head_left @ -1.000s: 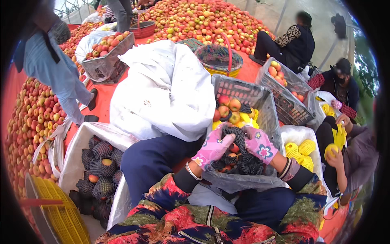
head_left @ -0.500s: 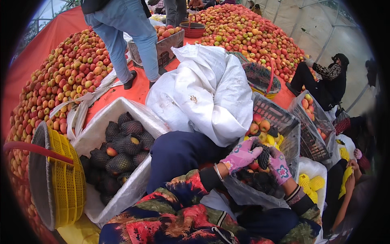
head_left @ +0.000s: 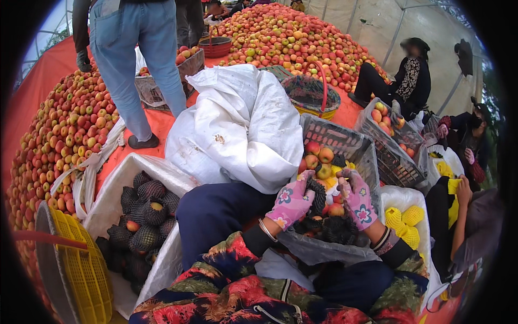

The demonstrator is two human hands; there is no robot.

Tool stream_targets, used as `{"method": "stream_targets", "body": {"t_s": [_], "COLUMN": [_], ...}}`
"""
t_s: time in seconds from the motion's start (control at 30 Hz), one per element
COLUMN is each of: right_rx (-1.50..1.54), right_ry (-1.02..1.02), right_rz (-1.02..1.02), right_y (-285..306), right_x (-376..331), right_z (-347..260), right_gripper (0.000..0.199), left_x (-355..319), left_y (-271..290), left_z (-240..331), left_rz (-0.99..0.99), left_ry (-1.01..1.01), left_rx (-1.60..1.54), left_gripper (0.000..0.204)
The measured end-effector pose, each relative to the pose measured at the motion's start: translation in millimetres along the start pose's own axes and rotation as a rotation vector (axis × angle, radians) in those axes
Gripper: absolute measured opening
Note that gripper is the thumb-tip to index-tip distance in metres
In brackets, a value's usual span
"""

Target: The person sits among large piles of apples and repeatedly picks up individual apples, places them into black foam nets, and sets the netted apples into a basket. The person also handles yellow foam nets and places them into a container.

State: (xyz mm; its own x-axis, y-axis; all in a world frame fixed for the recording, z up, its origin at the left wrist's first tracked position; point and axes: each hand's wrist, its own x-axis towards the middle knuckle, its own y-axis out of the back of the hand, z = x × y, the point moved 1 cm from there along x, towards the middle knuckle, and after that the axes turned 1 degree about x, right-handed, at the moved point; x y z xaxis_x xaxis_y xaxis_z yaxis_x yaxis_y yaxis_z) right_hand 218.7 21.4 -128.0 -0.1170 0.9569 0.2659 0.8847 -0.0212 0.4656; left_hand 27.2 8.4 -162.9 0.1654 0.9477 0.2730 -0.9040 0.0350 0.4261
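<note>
My left hand [head_left: 294,201], in a pink flowered glove, is closed around a black foam net sleeve [head_left: 317,195]; whether an apple sits inside is hidden. My right hand [head_left: 358,201], gloved alike, is a little apart to the right, fingers bent and parted with nothing visible in them. Both hands are over a grey plastic crate [head_left: 367,156] lined with clear film. Loose red-yellow apples [head_left: 325,155] lie at its far end, near some yellow foam nets [head_left: 349,166]. Below my hands is a heap of black nets [head_left: 337,229].
To my left, a white-lined box [head_left: 116,175] holds black-netted apples [head_left: 145,213], beside a yellow basket [head_left: 81,264]. A white sack [head_left: 243,129] bulges ahead. Yellow nets [head_left: 406,224] lie at right. Apple piles [head_left: 302,40] rise behind; a person in jeans [head_left: 135,48] stands ahead, others sit right.
My hands have come apart; the right one has left the black net, which stays in the left. The view has shifted, and the person in jeans has changed stance.
</note>
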Motion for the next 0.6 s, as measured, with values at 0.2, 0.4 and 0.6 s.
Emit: {"method": "stream_targets", "body": {"t_s": [0.2,0.4,0.6], "right_rx": [-0.045,0.06,-0.001], "right_ry": [-0.213,-0.256,-0.464], "right_rz": [-0.468,-0.514,-0.129], "right_y": [-7.0,4.7,8.5], "right_x": [-8.2,-12.7,-6.6], "right_z": [-18.7,25.1,2.9], "right_gripper": [0.052,0.044,0.035], "left_x": [-4.7,-7.1,-23.7], "left_y": [-7.3,0.0,-8.4], "left_z": [9.6,26.8,28.2], "left_rz": [-0.049,-0.199,-0.271], "left_ry": [-0.146,-0.311,-0.273], "left_rx": [-0.262,-0.384,-0.032], "left_gripper": [0.057,0.048,0.024]}}
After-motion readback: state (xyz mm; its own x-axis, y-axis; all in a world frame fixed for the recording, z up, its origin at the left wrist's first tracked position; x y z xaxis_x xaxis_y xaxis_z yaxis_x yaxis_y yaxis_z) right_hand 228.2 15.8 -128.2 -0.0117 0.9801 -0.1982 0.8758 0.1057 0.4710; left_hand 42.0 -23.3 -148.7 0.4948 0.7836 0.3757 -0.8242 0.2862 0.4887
